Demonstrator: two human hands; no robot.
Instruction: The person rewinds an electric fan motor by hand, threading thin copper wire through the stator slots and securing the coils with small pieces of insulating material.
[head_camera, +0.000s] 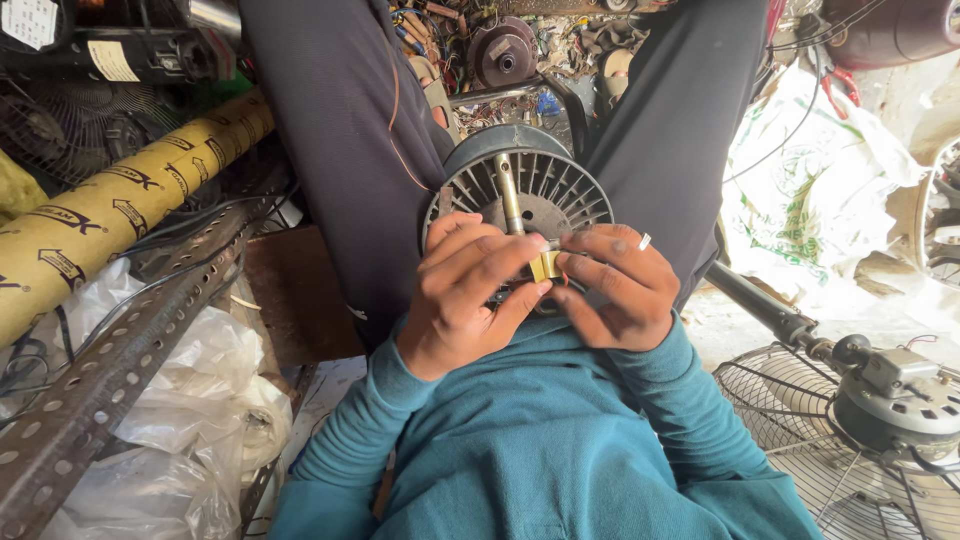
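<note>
Left hand (468, 295): fingers curled over the small yellow part (545, 265).
Right hand (612, 290): pinching that part from the other side.
Fan motor (520, 185): on the lap between the knees, shaft up, part not yet seated.
Fan guard (800, 440): lying at right.

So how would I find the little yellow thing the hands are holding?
Look between the dark trousered legs for the round grey finned fan motor with a metal shaft. Just below it, the left hand and right hand meet; the small yellow block is pinched between their fingertips, the only yellow piece there.
</note>
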